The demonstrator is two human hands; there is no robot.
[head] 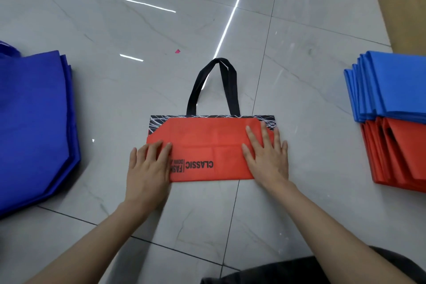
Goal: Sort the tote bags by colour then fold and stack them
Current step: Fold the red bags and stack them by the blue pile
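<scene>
Both hands, left (147, 168) and right (267, 157), flat on folded red tote bag (207, 140), fingers (253, 138) straight, gripping nothing.

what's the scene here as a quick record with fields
surface: glossy grey tiled floor
being folded: red fabric tote bag with black handles, bottom folded up
left hand: flat, pressing bag's left edge
right hand: flat, pressing bag's right side
left pile: unfolded dark blue fabric bags
right stacks: folded light blue bags, folded red bags nearer
</scene>
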